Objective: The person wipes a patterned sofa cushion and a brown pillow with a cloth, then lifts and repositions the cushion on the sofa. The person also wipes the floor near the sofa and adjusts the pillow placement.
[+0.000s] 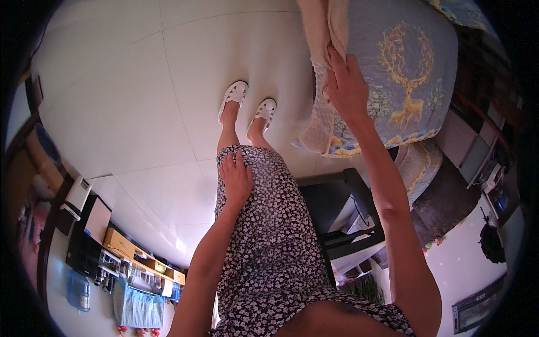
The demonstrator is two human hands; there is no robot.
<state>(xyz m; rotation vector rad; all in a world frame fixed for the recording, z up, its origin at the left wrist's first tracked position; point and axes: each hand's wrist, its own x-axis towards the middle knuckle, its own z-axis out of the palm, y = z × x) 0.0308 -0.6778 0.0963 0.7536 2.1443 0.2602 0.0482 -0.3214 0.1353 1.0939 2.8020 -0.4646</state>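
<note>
My right hand (pixel 347 86) grips a cream fleece-like cloth (pixel 320 25), which bunches into folds around the fingers. The cloth runs up past the top of the view. Below the hand hangs a pale quilted edge (pixel 313 135). Beside it spreads a grey-blue quilted cover (pixel 414 50) with a yellow deer and tree pattern, laid over a piece of furniture that is mostly hidden. My left hand (pixel 236 179) rests against the front of a dark floral dress (pixel 269 223), empty, its fingers slightly apart.
Below the cover stands a black-framed table (pixel 358 189). A brown upholstered seat (pixel 446 202) is at right. At lower left are a black television (pixel 86 240), a wooden drawer unit (pixel 120 244) and a blue fabric cover (pixel 139 303). Pale tiles (pixel 126 97) form the floor.
</note>
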